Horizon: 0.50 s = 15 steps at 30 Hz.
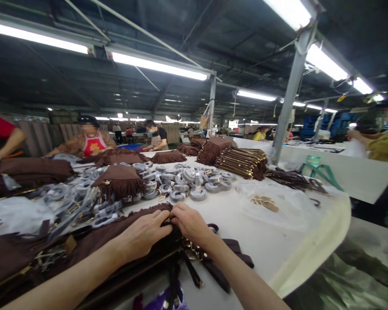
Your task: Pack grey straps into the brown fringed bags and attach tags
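Note:
A brown fringed bag (98, 237) with a gold zipper lies on top of a pile in front of me. At its far right corner my left hand (144, 234) is closed, thumb and fingers pinching the edge beside a small gold-coloured metal fitting. My right hand (191, 223) meets it there, its fingertips also pinched on the corner. Exactly what the fingertips grip is partly hidden. Dark straps (234, 254) with metal clasps lie under and beside my right wrist. Another brown fringed bag (119, 178) rests beyond my hands.
Plastic-wrapped coiled straps (183, 178) spread across the white table (242, 234). Behind them are fringed brown pieces (215, 150) and a stack of zippered pieces (241, 161). A clear plastic bag (287, 211) lies right, near the rounded table edge. Several co-workers stand around; a metal post (289, 97) rises behind.

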{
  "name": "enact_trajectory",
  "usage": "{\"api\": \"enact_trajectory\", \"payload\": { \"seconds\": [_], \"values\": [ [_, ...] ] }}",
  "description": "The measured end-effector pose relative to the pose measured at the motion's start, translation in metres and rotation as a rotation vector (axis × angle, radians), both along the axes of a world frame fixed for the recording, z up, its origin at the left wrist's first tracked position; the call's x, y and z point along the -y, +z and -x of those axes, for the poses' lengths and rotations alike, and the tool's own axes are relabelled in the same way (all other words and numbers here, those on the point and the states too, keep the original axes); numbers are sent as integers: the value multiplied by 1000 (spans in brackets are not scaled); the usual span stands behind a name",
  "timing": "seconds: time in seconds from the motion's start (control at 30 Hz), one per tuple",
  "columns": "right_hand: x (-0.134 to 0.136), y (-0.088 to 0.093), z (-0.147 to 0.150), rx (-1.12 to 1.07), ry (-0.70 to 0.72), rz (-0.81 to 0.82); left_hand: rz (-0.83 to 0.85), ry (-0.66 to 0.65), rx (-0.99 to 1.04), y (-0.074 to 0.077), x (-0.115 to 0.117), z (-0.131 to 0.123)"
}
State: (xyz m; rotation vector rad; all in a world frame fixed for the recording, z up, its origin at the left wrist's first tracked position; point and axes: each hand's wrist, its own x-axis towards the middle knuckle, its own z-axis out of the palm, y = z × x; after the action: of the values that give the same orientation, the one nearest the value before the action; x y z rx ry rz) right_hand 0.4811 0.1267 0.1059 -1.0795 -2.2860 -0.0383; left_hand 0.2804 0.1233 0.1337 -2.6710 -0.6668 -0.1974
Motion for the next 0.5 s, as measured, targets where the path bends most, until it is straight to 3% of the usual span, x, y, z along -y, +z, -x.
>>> {"api": "enact_trajectory", "payload": {
  "seconds": [0.13, 0.33, 0.5],
  "values": [
    [-4, 5, 0, -22, 14, 27, -135, 65, -10, -8, -7, -4],
    [0, 3, 1, 83, -39, 22, -114, -68, 54, -7, -9, -6],
    [2, -2, 0, 103, -46, 3, -13, -51, 82, 2, 13, 25]
  ]
}}
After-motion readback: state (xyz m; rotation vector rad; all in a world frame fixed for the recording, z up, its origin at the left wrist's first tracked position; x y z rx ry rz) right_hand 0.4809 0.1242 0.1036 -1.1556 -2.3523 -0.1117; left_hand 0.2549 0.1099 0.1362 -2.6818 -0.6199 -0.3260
